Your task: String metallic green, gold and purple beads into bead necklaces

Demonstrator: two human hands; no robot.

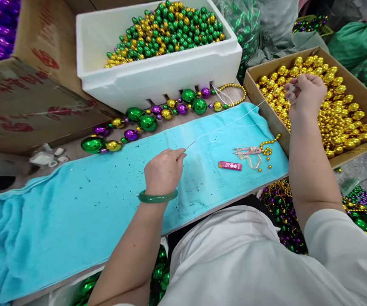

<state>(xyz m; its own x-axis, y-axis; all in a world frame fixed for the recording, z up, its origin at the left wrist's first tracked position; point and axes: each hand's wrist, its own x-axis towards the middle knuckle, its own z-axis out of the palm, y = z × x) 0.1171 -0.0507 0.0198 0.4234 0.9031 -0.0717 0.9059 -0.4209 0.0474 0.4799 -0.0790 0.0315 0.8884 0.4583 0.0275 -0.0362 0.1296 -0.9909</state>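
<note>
The white thread (208, 133) runs above the blue towel (100, 229) from my left hand (163, 170) toward my right hand (309, 91). I judge it nearly weightless, limp and a bit slippery, easy to tangle, best pinched close to its end. My left fingers do that, pressed together, wrist low over the towel; my right arm reaches over the cardboard box (270, 121), fingers curled around a small pale thing (290, 94) I can't make out.
</note>
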